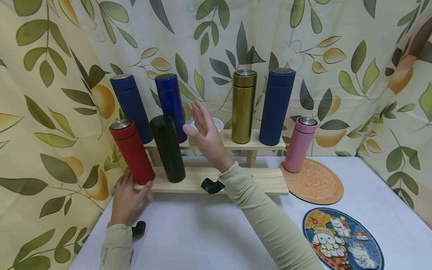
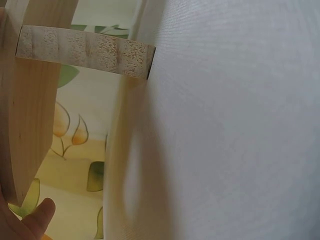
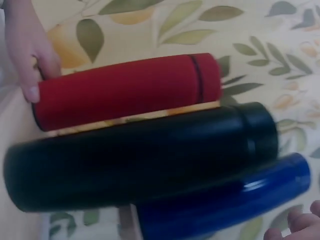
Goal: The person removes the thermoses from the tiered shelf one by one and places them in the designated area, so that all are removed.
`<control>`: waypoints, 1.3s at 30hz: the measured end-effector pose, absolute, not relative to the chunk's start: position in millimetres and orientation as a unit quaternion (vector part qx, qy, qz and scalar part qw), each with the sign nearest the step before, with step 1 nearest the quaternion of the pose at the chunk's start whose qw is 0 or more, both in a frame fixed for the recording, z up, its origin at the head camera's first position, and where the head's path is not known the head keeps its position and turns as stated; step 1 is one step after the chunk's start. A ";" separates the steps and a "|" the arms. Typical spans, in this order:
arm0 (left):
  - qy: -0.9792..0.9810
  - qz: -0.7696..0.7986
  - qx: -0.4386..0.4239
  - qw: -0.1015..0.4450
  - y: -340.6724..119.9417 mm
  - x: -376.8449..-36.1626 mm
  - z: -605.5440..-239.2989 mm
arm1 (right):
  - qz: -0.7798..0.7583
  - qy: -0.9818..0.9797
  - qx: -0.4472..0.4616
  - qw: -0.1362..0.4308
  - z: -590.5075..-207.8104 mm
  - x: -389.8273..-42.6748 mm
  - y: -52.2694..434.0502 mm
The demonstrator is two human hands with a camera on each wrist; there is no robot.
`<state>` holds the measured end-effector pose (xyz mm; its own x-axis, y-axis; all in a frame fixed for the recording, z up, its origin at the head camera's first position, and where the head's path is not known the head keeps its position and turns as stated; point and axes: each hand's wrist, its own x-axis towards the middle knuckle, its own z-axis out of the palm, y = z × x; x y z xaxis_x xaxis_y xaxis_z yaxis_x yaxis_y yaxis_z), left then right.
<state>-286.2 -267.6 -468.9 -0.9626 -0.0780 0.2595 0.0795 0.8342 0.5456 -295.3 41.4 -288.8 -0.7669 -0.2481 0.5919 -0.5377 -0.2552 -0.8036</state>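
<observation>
Head view: the left hand (image 1: pixel 125 198) grips the left end of the lower shelf (image 1: pixel 236 180), thumb on top beside the base of the red flask (image 1: pixel 132 150), fingers curled round the edge. The red flask stands at that shelf's left end, with the black flask (image 1: pixel 167 148) just beside it on the right. The right hand (image 1: pixel 206 134) is raised in the air to the right of the black flask, fingers straight and close together, holding nothing. On the upper shelf (image 1: pixel 233 140) stand two blue flasks at the left, a white cup (image 1: pixel 216 123) behind the right hand, then a gold flask (image 1: pixel 243 105) and a dark blue flask (image 1: pixel 276 106). A pink flask (image 1: pixel 299 144) stands on an orange mat (image 1: pixel 315 183) on the table (image 1: pixel 189 232).

Left wrist view: the wooden shelf end (image 2: pixel 85 49) and its leg sit close up against the white table (image 2: pixel 240 120); a fingertip (image 2: pixel 40 215) shows at the bottom left.

Right wrist view: blurred; the red flask (image 3: pixel 125 90), black flask (image 3: pixel 135 155) and a blue flask (image 3: pixel 225 200) lie stacked across the frame. The left hand's fingers (image 3: pixel 32 55) touch the red flask's base.
</observation>
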 end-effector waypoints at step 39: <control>-0.945 -0.290 -0.011 0.149 -269.7 -287.4 -471.6 | 0.675 -0.712 0.193 0.016 -362.9 -325.2 -27.9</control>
